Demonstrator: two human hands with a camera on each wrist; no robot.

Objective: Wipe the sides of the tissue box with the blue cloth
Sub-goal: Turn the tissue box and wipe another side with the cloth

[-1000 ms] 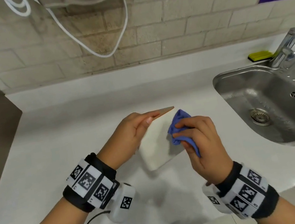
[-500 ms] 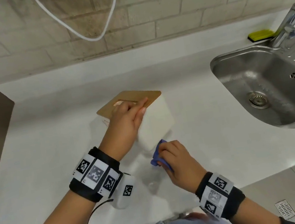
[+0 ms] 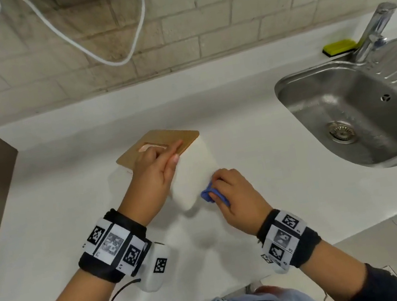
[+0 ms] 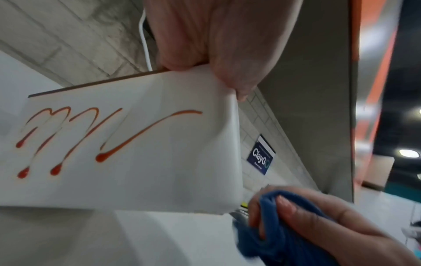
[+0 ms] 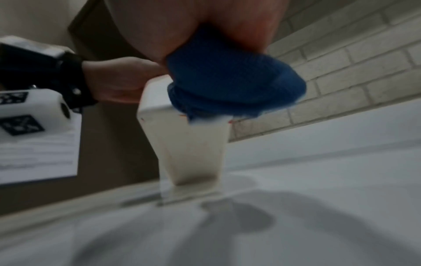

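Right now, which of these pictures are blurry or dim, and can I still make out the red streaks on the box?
Head view: sharp and evenly lit, walls bowed by the wide lens; the tissue box shows no streaks there. Left wrist view: slight motion blur, yet the red streaks read clearly. Right wrist view: dim and heavily smeared; the blue cloth is soft-edged, with a shadow on the counter.

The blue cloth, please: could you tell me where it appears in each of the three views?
Head: the blue cloth is just below centre, bunched in the right hand at the tissue box's near end.
Left wrist: bottom right, below the box's corner.
Right wrist: upper centre, pressed on the box.
Shared landmark: the white tissue box.
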